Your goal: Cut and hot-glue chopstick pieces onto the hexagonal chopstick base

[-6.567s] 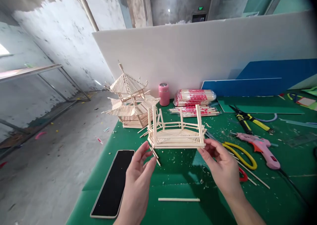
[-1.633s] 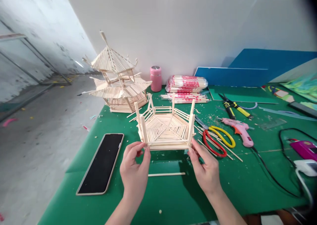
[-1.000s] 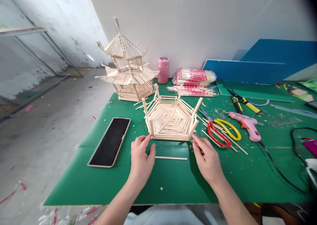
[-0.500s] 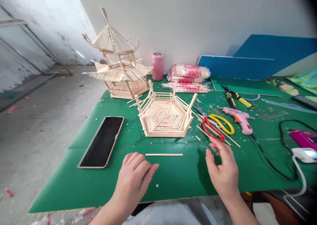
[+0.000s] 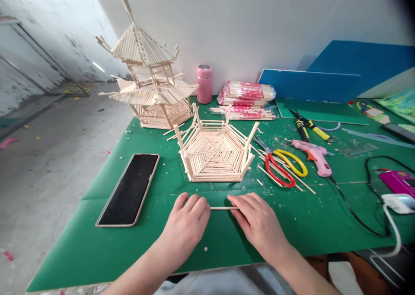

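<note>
A thin wooden stick (image 5: 222, 208) lies crosswise low over the green table, with only its middle showing. My left hand (image 5: 189, 219) closes on its left end, the fingertips covering that part. At the right end, my right hand (image 5: 254, 215) has thumb and fingers around the tip. Just beyond both hands stands a hexagonal wooden-stick base (image 5: 217, 156) with a slatted floor, short upright posts and side rails. Behind it to the left rises a two-roofed stick pavilion (image 5: 149, 78).
Left is a phone (image 5: 129, 191). Right lie red-and-yellow-handled scissors (image 5: 282, 169) over loose sticks, a pink glue gun (image 5: 314, 156) with a black cord, and pliers (image 5: 308, 128). Bagged sticks (image 5: 246, 96) and a pink flask (image 5: 204, 85) stand at the back.
My right hand has moved left from beside the scissors to the stick's right end. My left hand has moved onto its left end, and the stick now sits between them.
</note>
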{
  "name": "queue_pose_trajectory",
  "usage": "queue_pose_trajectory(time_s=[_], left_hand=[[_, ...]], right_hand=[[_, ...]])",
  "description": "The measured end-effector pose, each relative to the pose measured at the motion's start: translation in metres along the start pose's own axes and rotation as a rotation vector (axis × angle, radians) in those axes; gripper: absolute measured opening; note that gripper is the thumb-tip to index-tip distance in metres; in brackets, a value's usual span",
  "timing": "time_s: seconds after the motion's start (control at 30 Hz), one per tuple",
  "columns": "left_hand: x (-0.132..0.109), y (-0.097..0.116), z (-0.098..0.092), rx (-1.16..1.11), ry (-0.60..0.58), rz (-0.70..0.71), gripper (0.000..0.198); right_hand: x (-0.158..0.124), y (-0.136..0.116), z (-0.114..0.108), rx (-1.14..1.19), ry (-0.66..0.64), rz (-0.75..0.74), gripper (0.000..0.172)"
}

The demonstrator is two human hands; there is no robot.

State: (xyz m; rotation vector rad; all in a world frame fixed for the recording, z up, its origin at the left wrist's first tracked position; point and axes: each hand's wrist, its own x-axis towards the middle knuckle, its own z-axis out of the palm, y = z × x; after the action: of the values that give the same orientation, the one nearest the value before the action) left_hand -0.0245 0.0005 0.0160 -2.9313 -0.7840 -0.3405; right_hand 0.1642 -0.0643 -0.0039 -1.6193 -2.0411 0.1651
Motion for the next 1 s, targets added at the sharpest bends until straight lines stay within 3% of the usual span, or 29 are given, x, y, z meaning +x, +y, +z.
queue_pose_trajectory(time_s=[0.13,0.23,0.3,0.37,0.43,0.47,0.6,0.7,0.8,0.9,1.0], left_hand=[[0.002,0.000,0.000,-0.118,0.058,-0.040,0.028],[0.002,0.003,-0.002,-0.175,0.301,-0.305,0.017],[0.003,0.009,-0.003,-0.342,0.467,-0.542,0.015],[0.007,0.018,-0.003,-0.734,0.455,-0.745,0.008],[0.015,0.027,-0.002,-1.269,0.247,-0.920,0.016],[0.021,0.031,-0.001,-1.490,0.227,-1.021,0.021],[0.041,0.035,0.002,-2.055,0.299,-1.147,0.025],[0.049,0.032,0.004,-2.160,0.403,-1.192,0.020],[0.051,0.027,0.006,-2.137,0.483,-1.232,0.020],[0.052,0.023,0.007,-2.115,0.501,-1.248,0.020],[0.056,0.020,0.008,-2.101,0.499,-1.244,0.019]], right_hand=[[0.004,0.004,-0.006,0.022,-0.033,-0.041,0.021],[0.009,0.014,-0.013,0.023,0.026,-0.017,0.019],[0.012,0.021,-0.017,0.023,0.090,0.019,0.020],[0.015,0.025,-0.019,0.038,0.129,0.036,0.020],[0.017,0.026,-0.019,0.060,0.129,0.036,0.020],[0.019,0.025,-0.018,0.073,0.116,0.031,0.020],[0.026,0.018,-0.014,0.104,0.069,0.009,0.021],[0.030,0.015,-0.013,0.112,0.082,0.006,0.022],[0.028,0.015,-0.015,0.135,0.221,0.046,0.027],[0.022,0.019,-0.014,0.217,0.432,0.190,0.025],[0.020,0.026,-0.010,0.372,0.516,0.392,0.016]])
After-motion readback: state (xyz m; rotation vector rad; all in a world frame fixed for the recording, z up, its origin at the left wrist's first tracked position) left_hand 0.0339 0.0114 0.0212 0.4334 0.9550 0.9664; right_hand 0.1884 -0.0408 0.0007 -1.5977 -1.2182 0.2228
